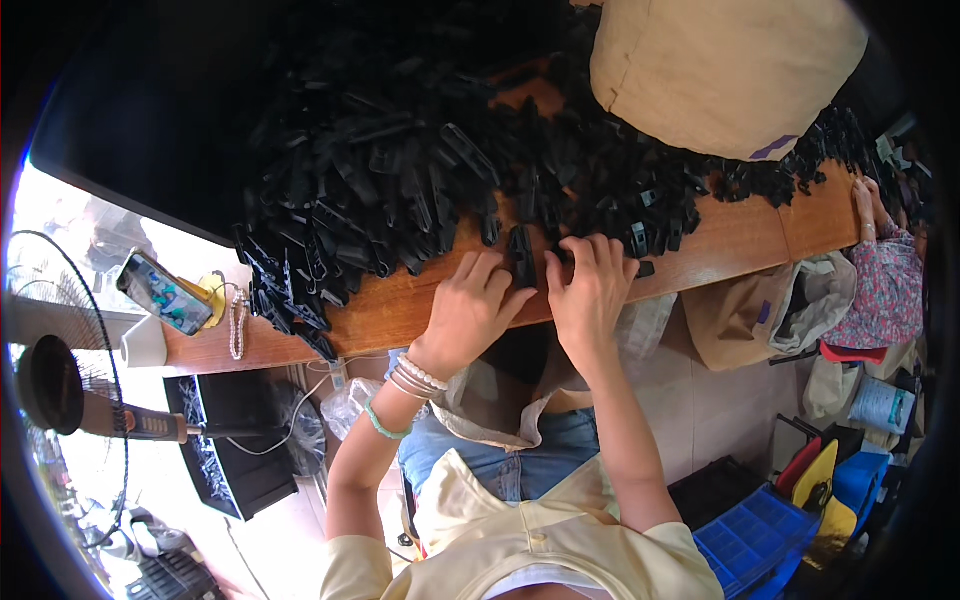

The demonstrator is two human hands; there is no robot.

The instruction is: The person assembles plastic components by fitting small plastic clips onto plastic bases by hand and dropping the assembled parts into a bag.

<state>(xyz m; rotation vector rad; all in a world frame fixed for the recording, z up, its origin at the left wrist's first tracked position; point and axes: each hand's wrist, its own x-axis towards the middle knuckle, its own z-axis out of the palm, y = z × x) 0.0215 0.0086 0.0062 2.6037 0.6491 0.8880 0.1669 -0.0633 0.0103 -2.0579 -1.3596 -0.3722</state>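
At the near edge of the wooden table, my left hand [468,308] has bent fingers and its thumb at the lower end of a narrow black plastic part [521,256]. Its fingertips rest along that part's left side. Just to the right, my right hand [588,288] curves palm down over another dark part; the dark end [646,269] sticks out past the little finger, and the rest is hidden under the hand. A large heap of similar black plastic parts [400,190] spreads over the table beyond both hands. A few show small metallic pieces.
A beige fabric hat [725,75] covers the far right of the heap. A phone [165,290] on a yellow stand and a bead string [238,325] sit at the left, near a fan [60,385]. Another person's hand [870,205] is far right. Blue trays [755,535] stand lower right.
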